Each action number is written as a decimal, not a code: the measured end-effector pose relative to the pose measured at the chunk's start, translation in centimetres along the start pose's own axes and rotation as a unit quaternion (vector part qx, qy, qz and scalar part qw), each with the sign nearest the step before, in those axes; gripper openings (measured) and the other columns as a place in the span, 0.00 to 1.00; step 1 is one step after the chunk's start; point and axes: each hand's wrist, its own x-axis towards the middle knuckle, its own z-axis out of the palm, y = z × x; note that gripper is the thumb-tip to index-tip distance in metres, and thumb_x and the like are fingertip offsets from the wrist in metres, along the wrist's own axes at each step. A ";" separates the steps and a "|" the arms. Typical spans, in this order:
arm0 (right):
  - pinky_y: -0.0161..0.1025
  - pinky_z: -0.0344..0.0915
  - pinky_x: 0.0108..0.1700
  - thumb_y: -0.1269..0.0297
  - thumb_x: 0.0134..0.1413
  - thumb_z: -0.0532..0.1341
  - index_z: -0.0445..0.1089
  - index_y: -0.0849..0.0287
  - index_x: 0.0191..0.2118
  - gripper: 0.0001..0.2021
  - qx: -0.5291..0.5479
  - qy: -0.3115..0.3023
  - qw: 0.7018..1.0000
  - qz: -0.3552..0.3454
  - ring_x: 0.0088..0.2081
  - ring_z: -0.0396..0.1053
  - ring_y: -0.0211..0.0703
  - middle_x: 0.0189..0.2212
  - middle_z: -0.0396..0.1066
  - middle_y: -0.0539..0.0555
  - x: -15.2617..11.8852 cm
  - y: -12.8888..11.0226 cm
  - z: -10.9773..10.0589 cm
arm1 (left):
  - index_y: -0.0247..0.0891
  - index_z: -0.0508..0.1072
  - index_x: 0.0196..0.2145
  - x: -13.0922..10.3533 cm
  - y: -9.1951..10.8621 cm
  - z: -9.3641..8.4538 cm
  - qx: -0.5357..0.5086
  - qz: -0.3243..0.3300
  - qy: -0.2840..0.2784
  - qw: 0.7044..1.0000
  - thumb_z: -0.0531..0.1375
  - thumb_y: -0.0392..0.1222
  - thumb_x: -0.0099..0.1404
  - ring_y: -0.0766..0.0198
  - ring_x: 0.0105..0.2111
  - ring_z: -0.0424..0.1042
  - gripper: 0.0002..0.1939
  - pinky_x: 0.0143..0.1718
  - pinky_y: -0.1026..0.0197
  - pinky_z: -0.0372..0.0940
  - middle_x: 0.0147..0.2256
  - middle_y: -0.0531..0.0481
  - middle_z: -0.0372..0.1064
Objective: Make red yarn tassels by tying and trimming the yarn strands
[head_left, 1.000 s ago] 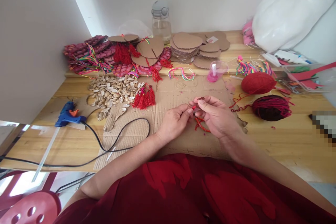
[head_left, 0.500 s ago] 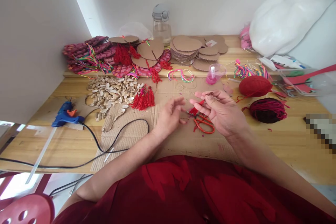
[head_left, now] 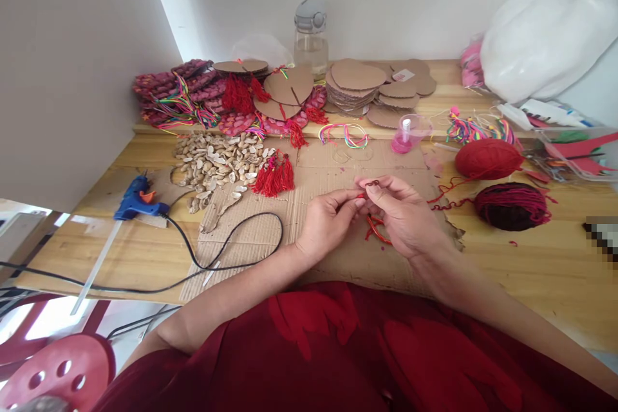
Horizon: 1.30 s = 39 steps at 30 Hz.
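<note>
Yarn [head_left: 361, 196], red and mostly hidden, sits just right of the frame's centre, between the fingertips of both hands. The left hand [head_left: 331, 222], at its lower left, pinches it, thumb and finger together. The right hand [head_left: 400, 214], at its right, is about as near, clamped on a dark strand [head_left: 371, 184] just above the yarn. The yarn's long axis is unclear. Scissors [head_left: 376, 232] show partly below the right hand.

From the remote feed I log a dark maroon garment [head_left: 347, 373] with large, brighter red patches [head_left: 318, 322], irregular and petal-like. Small detail near its lower middle: too blurred to identify. Left hand [head_left: 324, 224], right hand [head_left: 404, 215], forearms [head_left: 241, 286]: bare.
</note>
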 end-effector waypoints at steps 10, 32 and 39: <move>0.28 0.66 0.26 0.59 0.40 0.76 0.73 0.56 0.28 0.13 0.010 0.007 1.000 -0.023 0.38 0.77 0.40 0.39 0.77 0.49 0.1 -1.1 -0.6 | 0.38 0.73 0.32 -0.2 0.8 -0.6 0.183 0.014 -0.069 0.981 0.52 0.41 0.71 0.67 0.29 0.66 0.13 0.37 0.63 0.60 0.28 0.54 0.69; 0.28 0.68 0.32 0.61 0.44 0.75 0.75 0.56 0.30 0.11 0.049 -0.018 0.998 0.031 0.31 0.70 0.30 0.32 0.75 0.47 -0.2 1.1 -0.2 | 0.35 0.75 0.49 0.2 0.4 0.0 -0.167 -0.039 -0.028 0.985 0.65 0.36 0.59 0.59 0.44 0.76 0.19 0.48 0.57 0.71 0.46 0.42 0.76; 0.34 0.71 0.32 0.60 0.42 0.76 0.73 0.57 0.31 0.14 0.052 -0.019 0.995 0.077 0.29 0.70 0.34 0.30 0.74 0.47 -0.4 0.8 -0.1 | 0.35 0.80 0.43 0.3 0.3 0.0 -0.092 -0.053 0.000 0.994 0.62 0.37 0.62 0.68 0.30 0.73 0.12 0.35 0.64 0.71 0.35 0.47 0.78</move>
